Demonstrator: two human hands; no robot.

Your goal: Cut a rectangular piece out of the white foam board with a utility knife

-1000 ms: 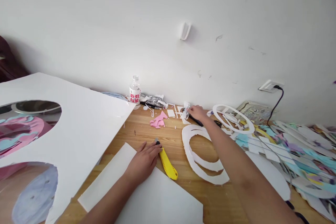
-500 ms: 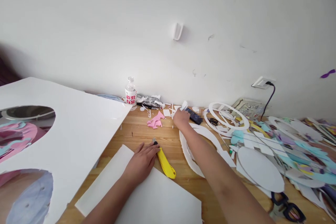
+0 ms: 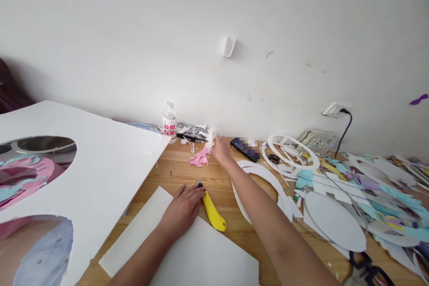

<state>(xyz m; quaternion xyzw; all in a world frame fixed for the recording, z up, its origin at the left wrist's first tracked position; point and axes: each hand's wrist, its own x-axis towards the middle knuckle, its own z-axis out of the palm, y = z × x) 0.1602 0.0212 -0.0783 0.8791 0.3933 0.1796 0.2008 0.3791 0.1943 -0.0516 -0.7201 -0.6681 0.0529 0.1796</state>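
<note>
Right hand (image 3: 221, 149) stretched to the far edge of the wooden table (image 3: 221, 178), fingers pinched shut around a small white scrap (image 3: 210, 137) lifted just off the surface; pink offcut (image 3: 200, 157) lying just below the pinch, dark phone (image 3: 245, 148) to its right, water bottle (image 3: 169, 122) off to its left. Left hand (image 3: 182, 210) pressed flat and open on the white foam sheet (image 3: 187, 250), fingertips touching the yellow utility knife (image 3: 212, 208). Best to keep that pinch light but closed, lift clear of the neighbouring clutter, and hold the sheet pinned steady.
</note>
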